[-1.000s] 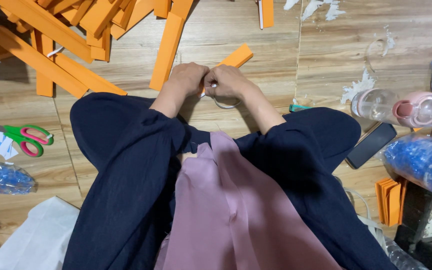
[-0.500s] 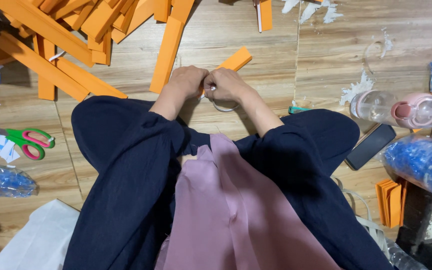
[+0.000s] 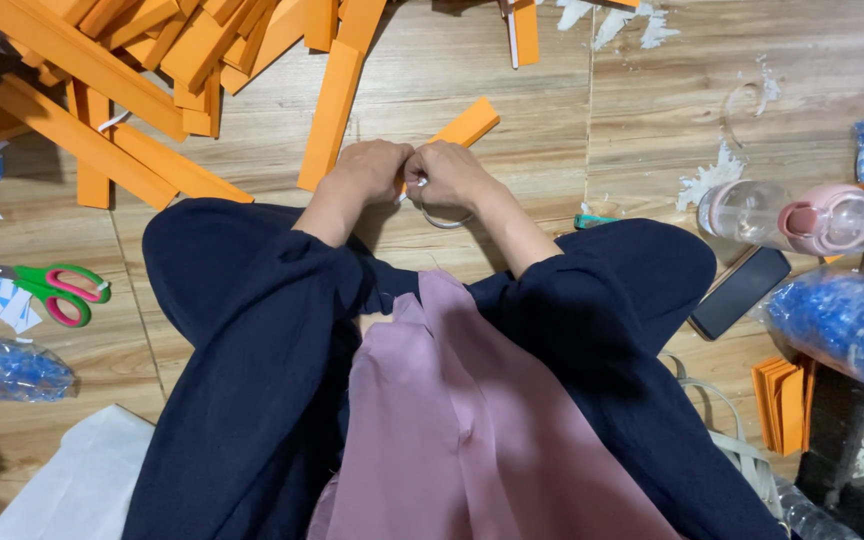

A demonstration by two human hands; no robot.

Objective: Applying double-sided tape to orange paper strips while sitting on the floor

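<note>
Posture: While the person sits cross-legged on the wood floor (image 3: 512, 70), dark trousers and a mauve garment fill the lower middle of the frame, and both forearms reach forward to meet just above centre.
Left hand (image 3: 372, 172): fingers curled shut, knuckles up, pressed against the other hand; what they pinch is hidden, so I cannot tell whether it is the strip or the tape.
Right hand (image 3: 452, 175): fingers closed around the near end of an orange strip (image 3: 467, 125), with a clear tape ring (image 3: 447, 215) hanging below the wrist and a white tape end showing between the two hands.
Strip: lies slanting toward the upper right, its far end free on the floor and its near end buried under the hands.
Doing it well: judged from this grip, keep the strip end pinned flat by one hand while the other pulls the tape taut and straight, so that it lies without wrinkles.
Near sides: scissors (image 3: 52, 290) with green and pink handles lie at the left edge, a blue bag below them; a dark phone (image 3: 740, 292) lies just beside the right knee.
Right edge: a clear bottle (image 3: 792, 215) with a pink cap lies on its side, blue bags near it.
Far: a heap of orange strips (image 3: 102, 70) crowds the upper left.
Open room: bare floor lies above the hands toward top centre and upper right, apart from white scraps.
</note>
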